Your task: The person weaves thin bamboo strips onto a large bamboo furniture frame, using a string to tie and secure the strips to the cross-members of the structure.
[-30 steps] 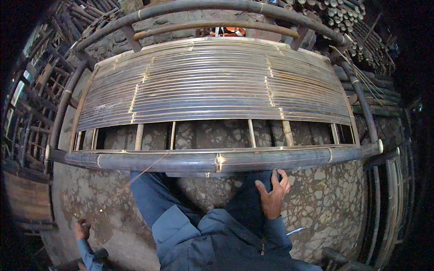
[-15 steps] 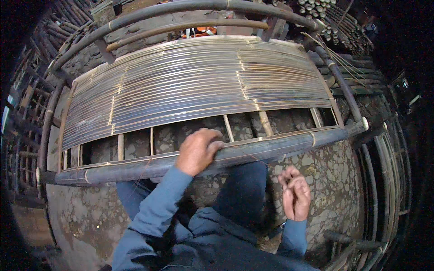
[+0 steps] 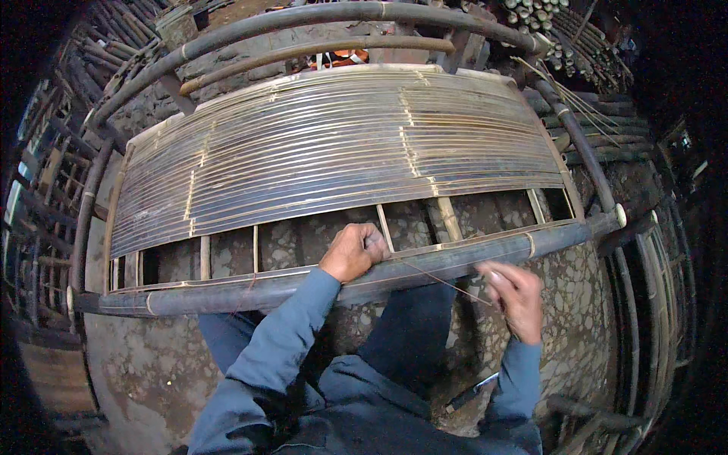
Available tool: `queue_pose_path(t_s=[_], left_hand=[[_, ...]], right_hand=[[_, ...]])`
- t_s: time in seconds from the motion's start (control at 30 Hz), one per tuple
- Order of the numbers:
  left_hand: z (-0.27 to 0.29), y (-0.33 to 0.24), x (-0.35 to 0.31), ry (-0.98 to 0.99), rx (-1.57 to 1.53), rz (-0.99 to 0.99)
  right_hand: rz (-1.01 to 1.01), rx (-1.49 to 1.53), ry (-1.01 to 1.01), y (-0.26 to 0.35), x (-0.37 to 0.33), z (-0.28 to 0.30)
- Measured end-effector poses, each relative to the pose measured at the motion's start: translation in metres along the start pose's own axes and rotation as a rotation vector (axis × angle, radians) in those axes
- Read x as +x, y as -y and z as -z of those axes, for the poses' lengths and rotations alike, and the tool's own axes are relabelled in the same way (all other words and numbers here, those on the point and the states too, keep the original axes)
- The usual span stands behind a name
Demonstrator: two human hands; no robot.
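A bamboo bench frame with a slatted seat (image 3: 303, 152) lies across my lap side, its thick dark front pole (image 3: 455, 263) crossing just ahead of my knees. On that pole rests my left hand (image 3: 355, 252), its fingers closed in a pinch at one end of a thin brown cord (image 3: 447, 283). The cord runs slanting down to the right, toward my right hand (image 3: 517, 297). That hand is bent with thumb and fingers together at the cord's other end, below the pole. Between slats and pole is an open gap with short crosspieces (image 3: 381, 224) showing.
A dark-handled tool with a bright blade (image 3: 472, 392) is on the stony floor beside my right forearm. Bamboo poles are stacked at the far right (image 3: 599, 140) and far left (image 3: 114, 49). More bamboo frames (image 3: 644, 296) stand at the right.
My left hand has slid right along the front pole. My right hand has moved up and to the right, and the cord now shows stretched between the two. The bladed tool has come into fuller view.
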State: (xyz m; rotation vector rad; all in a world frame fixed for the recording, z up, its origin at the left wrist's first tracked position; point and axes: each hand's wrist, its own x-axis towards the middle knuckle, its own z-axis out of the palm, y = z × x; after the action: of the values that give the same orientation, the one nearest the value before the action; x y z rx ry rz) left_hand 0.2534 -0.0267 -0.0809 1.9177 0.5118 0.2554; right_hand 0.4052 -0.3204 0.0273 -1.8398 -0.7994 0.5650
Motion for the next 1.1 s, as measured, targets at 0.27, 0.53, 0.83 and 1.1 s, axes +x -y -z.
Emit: queue_pose_path(t_s=[0.27,0.53,0.83,1.1], left_hand=[[-0.019,-0.022,0.02,-0.089,0.381,0.432],[-0.018,-0.018,0.027,-0.043,0.463,0.557],[-0.01,0.005,0.003,-0.23,-0.205,-0.04],[-0.003,-0.016,-0.007,-0.055,-0.318,-0.103]], right_hand=[[0.3,-0.92,0.413,-0.046,0.16,-0.117],[0.178,-0.551,0.8,-0.059,0.184,-0.136],[-0.278,0.393,0.676,-0.033,0.157,-0.086],[0.212,-0.087,0.557,-0.019,0.116,-0.091]])
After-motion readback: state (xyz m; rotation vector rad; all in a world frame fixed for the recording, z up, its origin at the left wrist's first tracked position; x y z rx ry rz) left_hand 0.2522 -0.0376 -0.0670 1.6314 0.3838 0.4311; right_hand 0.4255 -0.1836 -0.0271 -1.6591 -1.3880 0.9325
